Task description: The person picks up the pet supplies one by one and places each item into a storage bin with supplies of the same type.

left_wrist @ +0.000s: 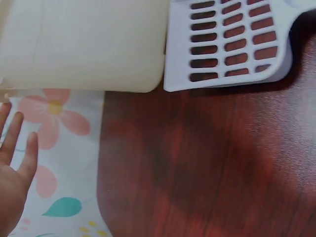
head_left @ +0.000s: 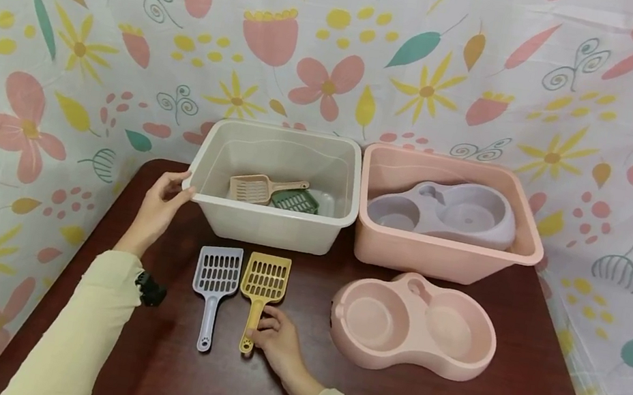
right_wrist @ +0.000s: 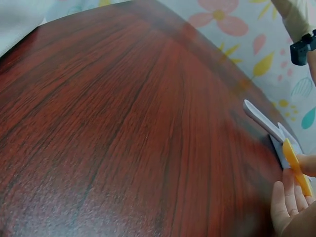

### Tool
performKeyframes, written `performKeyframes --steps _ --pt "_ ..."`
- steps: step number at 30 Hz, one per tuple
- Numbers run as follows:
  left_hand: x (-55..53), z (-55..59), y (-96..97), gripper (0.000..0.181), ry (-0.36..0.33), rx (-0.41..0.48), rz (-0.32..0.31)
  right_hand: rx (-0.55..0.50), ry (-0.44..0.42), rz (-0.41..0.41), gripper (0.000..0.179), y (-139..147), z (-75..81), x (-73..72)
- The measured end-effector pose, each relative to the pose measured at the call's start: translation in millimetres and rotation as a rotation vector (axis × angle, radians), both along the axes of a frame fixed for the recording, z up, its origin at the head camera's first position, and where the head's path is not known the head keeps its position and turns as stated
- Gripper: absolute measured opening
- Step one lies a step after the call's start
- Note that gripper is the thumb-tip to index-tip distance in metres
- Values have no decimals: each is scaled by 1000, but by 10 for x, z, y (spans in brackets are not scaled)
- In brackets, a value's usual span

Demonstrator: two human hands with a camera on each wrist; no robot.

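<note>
Containing scoops (head_left: 258, 190), the grey tub (head_left: 270, 230) touches the spread left hand (head_left: 158, 207); the right hand (head_left: 279, 343) pinches the yellow scoop (head_left: 256, 309).

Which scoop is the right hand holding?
The yellow scoop: the right hand pinches its handle. The lilac scoop lies untouched beside it, while the beige scoop and green scoop lie in the grey bin.

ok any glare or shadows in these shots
Head view: fairly even light, no strong glare on the table; left wrist: pale sheen at the table's right, dark shadow beside the lilac scoop; right wrist: pale sheen at the table's lower left.
</note>
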State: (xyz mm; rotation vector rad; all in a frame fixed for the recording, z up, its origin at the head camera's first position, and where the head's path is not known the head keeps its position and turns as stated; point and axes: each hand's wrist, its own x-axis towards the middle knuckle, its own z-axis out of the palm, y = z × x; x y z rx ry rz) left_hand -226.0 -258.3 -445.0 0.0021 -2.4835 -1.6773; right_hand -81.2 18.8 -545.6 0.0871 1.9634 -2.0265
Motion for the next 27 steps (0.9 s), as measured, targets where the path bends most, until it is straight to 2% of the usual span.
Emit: performKeyframes --steps 3,10,16,20,27 --pt "-15 -25 -59 53 -7 -39 0 3 12 8 60 5 -7 5" --pt "-6 -5 -43 54 -18 -32 7 -2 10 11 60 69 1 38" --pt "103 180 77 55 -41 10 -19 12 32 37 59 145 28 61" --pt "186 280 125 53 -44 14 4 25 60 58 58 171 61 74" --pt "196 248 148 53 -26 81 4 11 61 72 60 266 178 101"
